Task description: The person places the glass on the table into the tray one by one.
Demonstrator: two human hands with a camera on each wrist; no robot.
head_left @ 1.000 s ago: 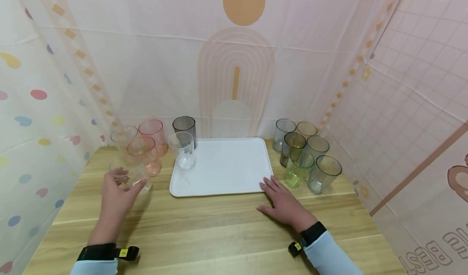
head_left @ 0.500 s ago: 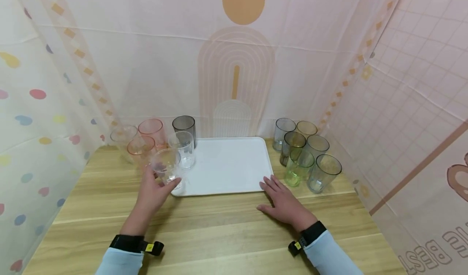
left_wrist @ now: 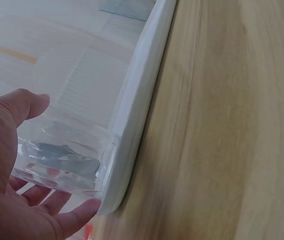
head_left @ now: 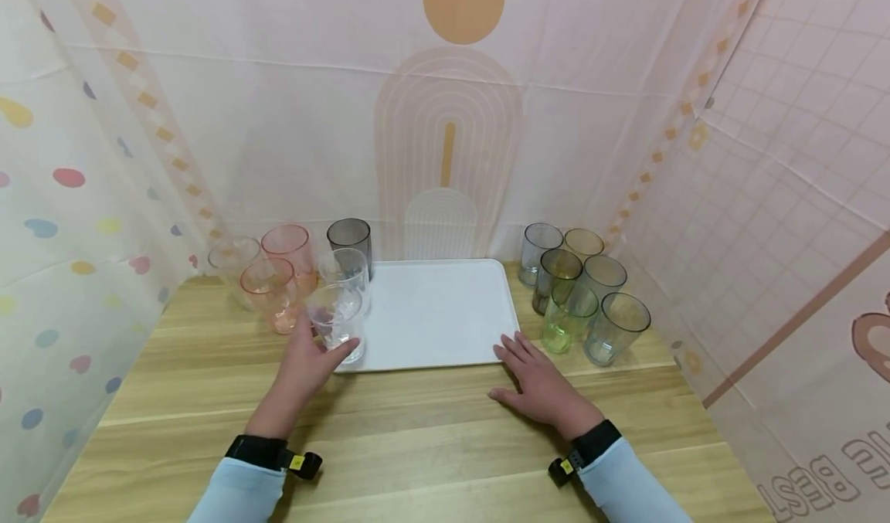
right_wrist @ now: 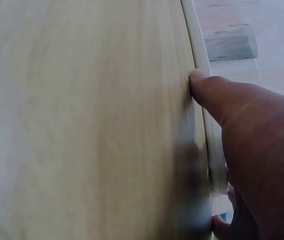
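A clear, colourless, round tumbler [head_left: 340, 327] is gripped by the left hand [head_left: 308, 362] at the near left corner of a white rectangular tray [head_left: 438, 314], in front of a second clear, colourless tumbler [head_left: 353, 269], while the right hand [head_left: 537, 380] is rested, fingers extended, at the tray's near right corner.

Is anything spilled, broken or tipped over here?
No, nothing stands out. The white rectangular tray lies flat, the two pink see-through round cups and the green see-through round cup stand upright, and the left hand holds a clear round cup. I see no spill or obvious crack.
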